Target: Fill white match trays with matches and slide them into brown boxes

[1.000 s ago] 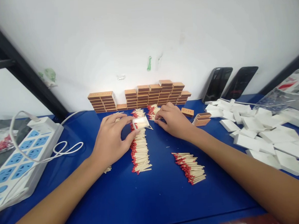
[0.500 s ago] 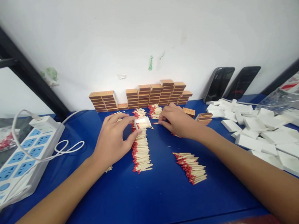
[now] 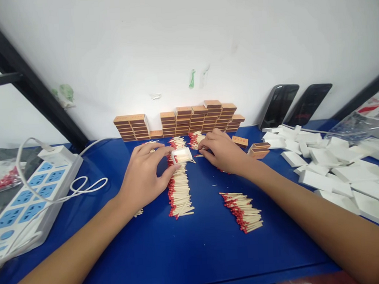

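Note:
Between thumb and fingers, my left hand [image 3: 146,170] grips a small white matchbox tray [image 3: 184,154] with some matches in it. The tray is over the upper end of a long row of red-headed matches [image 3: 180,189]. To its right, my right hand [image 3: 218,151] has its fingers bent together by a small pile of matches [image 3: 195,139]; whether a match is pinched in them I cannot make out. A loose match [image 3: 198,156] lies just below those fingertips. Another pile of matches [image 3: 243,211] lies nearer the front, right of the long row.
Brown matchboxes [image 3: 190,121] stand stacked along the wall. Many white empty trays [image 3: 332,163] are heaped at right, below two phones [image 3: 279,106] leaning on the wall. At left are a power strip [image 3: 29,199] and a white cable [image 3: 89,186].
My right hand has shifted slightly left and its fingers have drawn in toward the small pile. My left hand keeps the tray in nearly the same place.

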The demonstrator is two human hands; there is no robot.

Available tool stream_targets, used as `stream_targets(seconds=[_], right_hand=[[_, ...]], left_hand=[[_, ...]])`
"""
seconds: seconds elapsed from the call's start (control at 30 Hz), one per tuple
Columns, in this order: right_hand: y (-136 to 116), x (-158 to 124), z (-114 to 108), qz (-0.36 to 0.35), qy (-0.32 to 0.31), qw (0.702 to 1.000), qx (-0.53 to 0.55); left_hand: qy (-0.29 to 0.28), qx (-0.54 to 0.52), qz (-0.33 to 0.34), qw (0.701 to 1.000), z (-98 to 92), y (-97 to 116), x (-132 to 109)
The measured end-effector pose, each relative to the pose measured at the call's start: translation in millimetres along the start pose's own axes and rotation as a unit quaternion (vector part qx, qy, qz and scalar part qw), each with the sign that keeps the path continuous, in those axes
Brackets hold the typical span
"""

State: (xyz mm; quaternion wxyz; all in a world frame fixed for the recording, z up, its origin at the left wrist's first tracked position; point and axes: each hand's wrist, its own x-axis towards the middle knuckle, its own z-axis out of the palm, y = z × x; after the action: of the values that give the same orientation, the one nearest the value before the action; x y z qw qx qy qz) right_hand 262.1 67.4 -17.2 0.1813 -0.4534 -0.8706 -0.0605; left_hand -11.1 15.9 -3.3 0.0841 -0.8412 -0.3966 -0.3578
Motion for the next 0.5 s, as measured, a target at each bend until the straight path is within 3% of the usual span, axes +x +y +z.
stream_targets(seconds=[0.5], right_hand=[[-0.8, -2.9, -9.4, 0.016, -0.022, 0.999, 0.021]], left_hand=[[-0.004, 0.001, 0.007, 1.0, -0.3, -0.2, -0.4]])
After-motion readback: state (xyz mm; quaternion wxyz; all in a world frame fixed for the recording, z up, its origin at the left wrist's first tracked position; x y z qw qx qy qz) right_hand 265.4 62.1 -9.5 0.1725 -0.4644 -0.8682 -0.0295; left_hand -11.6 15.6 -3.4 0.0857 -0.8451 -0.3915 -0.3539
